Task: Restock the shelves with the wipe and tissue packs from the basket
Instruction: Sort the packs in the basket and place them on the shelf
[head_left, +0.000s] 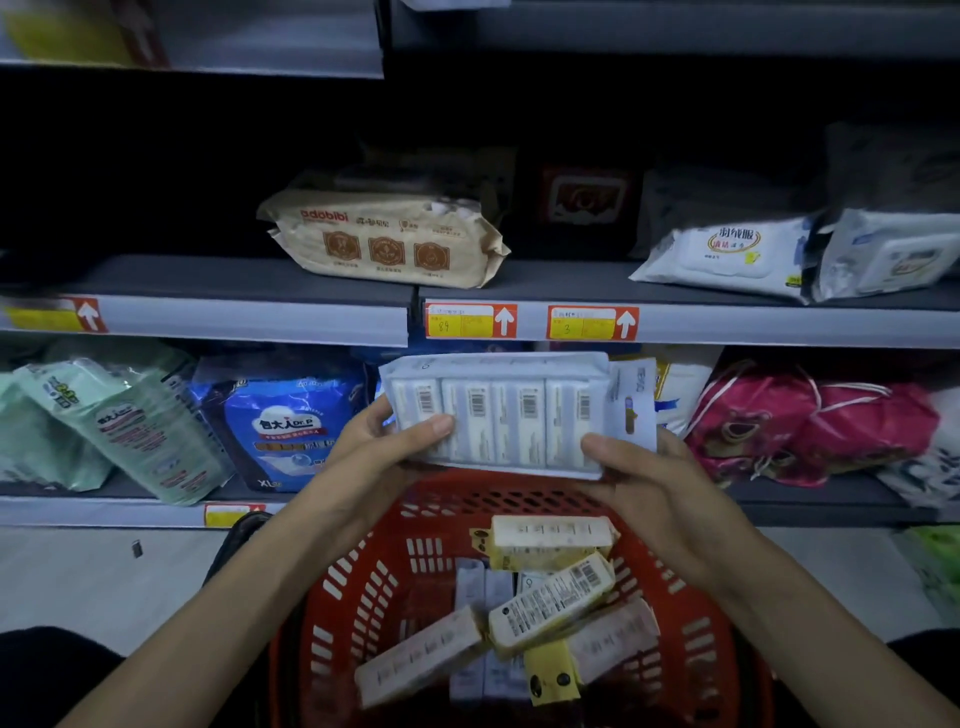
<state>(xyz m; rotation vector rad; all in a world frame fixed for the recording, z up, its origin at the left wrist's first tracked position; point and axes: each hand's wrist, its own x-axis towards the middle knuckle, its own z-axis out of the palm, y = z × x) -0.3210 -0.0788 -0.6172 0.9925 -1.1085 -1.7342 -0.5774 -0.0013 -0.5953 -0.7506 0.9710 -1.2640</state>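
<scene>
Lower shelf (62, 489), far left: green pack (130, 426) leaning, blue pack (280, 421) just beside it. Middle shelf (208, 280) above: bare stretch at left, then a beige wipe pack (384, 239) lying flat.

Centre: left hand (384, 441) grips the left end of the multipack (498, 410), thumb on the near face, fingers behind. Right hand (639, 478) grips the right lower end the same way. Neither is free.

The multipack is four small packs in one wrap, barcodes toward the camera. Its long axis runs left-right. It is held level above the basket (358, 582), with its top edge just under the middle shelf's price tags (470, 322). Both hands are equally near it.

Likely slot is the gap on the middle shelf right of the beige wipe pack, up and far from the hands. The axis is already parallel to the shelf edge, so lift and push away, no turn. Which shelf is meant, cannot tell.

The basket is red, near, below the hands. It holds long narrow packs (550, 605), yellow-and-white and criss-crossed, with pale flat packs (470, 582) under them. Count unclear.

Right: white wipe packs (727, 254) on the middle shelf, pink bag (810, 421) on the lower shelf.
</scene>
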